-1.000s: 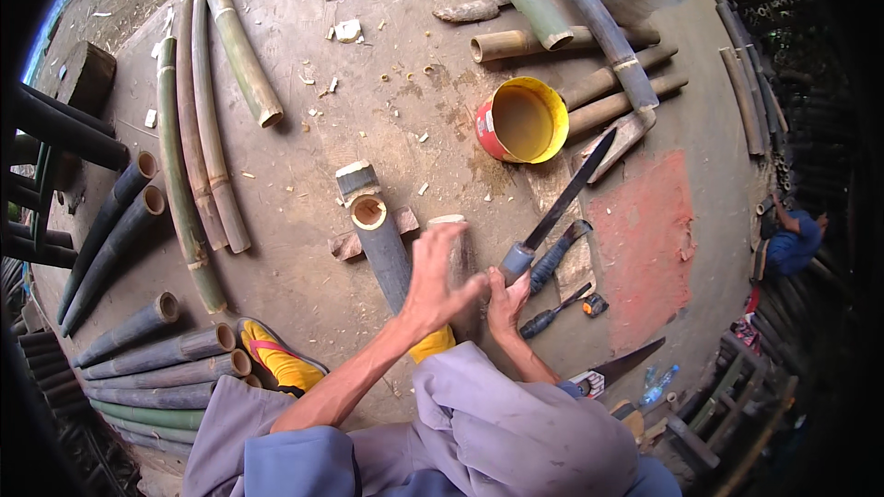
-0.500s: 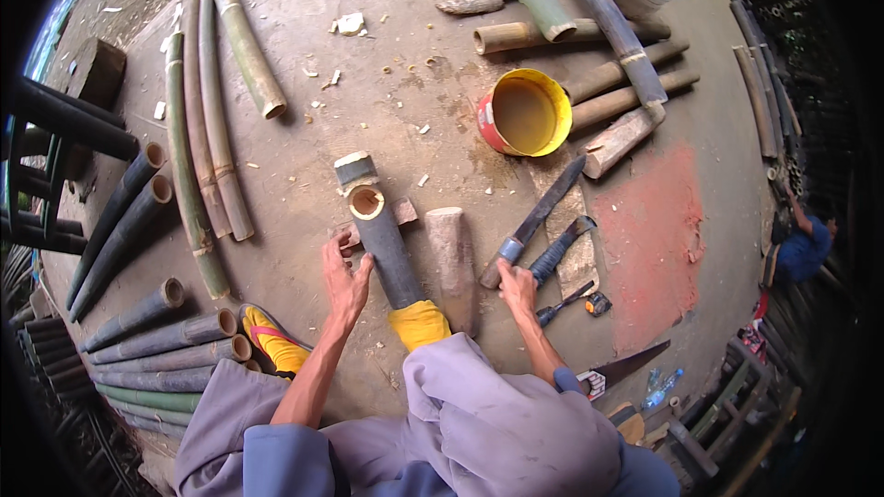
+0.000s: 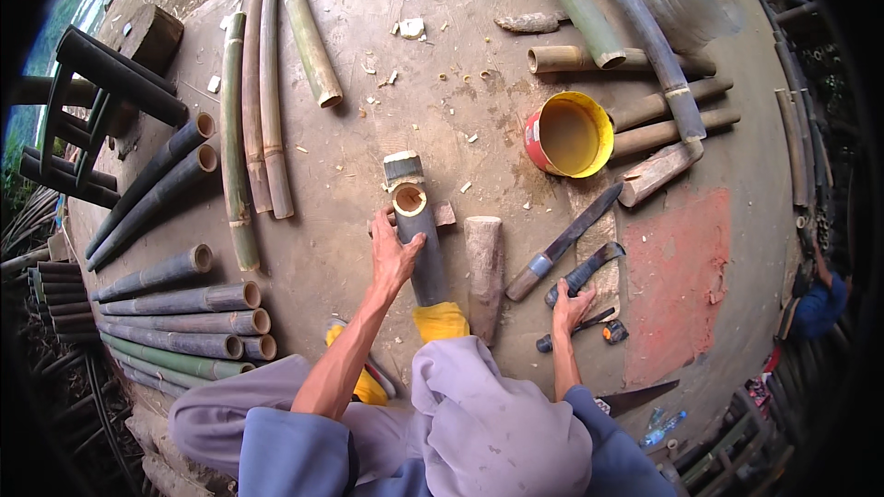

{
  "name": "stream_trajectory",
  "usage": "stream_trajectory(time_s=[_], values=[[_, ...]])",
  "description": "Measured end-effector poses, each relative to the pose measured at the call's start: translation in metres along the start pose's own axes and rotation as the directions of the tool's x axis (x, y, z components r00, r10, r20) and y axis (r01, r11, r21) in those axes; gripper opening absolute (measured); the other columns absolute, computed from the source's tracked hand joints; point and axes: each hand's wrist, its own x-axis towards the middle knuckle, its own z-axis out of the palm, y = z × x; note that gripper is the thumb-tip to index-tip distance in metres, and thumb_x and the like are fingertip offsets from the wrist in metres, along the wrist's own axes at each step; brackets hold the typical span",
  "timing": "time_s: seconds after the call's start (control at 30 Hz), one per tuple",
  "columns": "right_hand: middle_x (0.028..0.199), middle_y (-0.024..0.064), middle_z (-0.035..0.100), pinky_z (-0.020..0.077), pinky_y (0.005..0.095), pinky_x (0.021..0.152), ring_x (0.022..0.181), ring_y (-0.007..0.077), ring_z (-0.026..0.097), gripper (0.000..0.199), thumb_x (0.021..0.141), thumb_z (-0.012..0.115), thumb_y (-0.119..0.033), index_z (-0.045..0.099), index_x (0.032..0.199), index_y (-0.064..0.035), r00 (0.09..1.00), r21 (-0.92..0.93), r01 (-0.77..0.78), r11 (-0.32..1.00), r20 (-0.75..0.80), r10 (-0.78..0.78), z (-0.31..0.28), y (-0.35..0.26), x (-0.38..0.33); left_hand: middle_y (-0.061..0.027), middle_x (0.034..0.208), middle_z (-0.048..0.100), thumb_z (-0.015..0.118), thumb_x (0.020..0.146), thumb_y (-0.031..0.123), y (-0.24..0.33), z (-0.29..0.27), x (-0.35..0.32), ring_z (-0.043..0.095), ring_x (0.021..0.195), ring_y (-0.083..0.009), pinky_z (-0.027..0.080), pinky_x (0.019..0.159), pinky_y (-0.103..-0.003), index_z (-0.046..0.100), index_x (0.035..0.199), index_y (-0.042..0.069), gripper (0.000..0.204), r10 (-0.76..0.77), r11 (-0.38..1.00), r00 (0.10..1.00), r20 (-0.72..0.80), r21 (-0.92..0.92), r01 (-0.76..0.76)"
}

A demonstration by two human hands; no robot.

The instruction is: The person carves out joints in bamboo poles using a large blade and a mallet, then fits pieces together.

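A dark bamboo tube (image 3: 427,267) lies before me, its open cut end facing away. My left hand (image 3: 394,253) grips its left side, thumb over the top. At its near end is a yellow sock (image 3: 440,320), below my trouser leg. My right hand (image 3: 571,308) closes round the handle of a curved knife (image 3: 594,267) with a dark wrapped grip. Beside it lies a long knife (image 3: 571,237), untouched. A thin dark-handled tool (image 3: 575,331) lies just below the right hand. Between tube and knives rests a pale wooden club (image 3: 483,276).
A bucket with a yellow rim (image 3: 611,133) holds brownish liquid. Bamboo poles (image 3: 236,138) lie at the far left, with cut tubes (image 3: 184,299) stacked nearer. More poles (image 3: 635,28) cross at far right. A saw blade (image 3: 640,396) lies near my right forearm. Another person (image 3: 820,304) is at the right edge.
My right hand has let go of the long knife and taken the curved knife's handle. My left hand has closed onto the bamboo tube. The view has shifted, and my left foot has moved inward.
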Motion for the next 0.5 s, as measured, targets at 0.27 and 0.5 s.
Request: stream_trajectory(time_s=[0.27, 0.5], values=[[0.106, 0.0305, 0.057, 0.0446, 0.0521, 0.087, 0.099, 0.0482, 0.057, 0.077, 0.071, 0.079, -0.024, 0.031, 0.127, -0.0002, 0.994, 0.070, -0.003, 0.998, -0.108, 0.010, 0.026, 0.001, 0.013, -0.0225, 0.115, 0.052, 0.077, 0.068, 0.011, 0.000, 0.004, 0.012, 0.053, 0.109, -0.0383, 0.044, 0.092, -0.044, 0.042, 0.122, -0.001, 0.065, -0.035, 0.999, 0.999, 0.021, 0.042, 0.034], [0.105, 0.0265, 0.059, 0.0449, 0.0477, 0.087, 0.099, 0.0427, 0.059, 0.065, 0.074, 0.072, -0.022, 0.040, 0.127, -0.0023, 0.965, 0.180, 0.022, 0.983, -0.263, 0.027, 0.014, -0.010, 0.003, -0.0243, 0.117, 0.049, 0.077, 0.069, 0.011, 0.000, 0.006, 0.014, 0.051, 0.110, -0.0399, 0.043, 0.094, -0.046, 0.040, 0.121, -0.001, 0.065, 0.030, 0.997, 0.998, 0.053, 0.069, -0.033]])
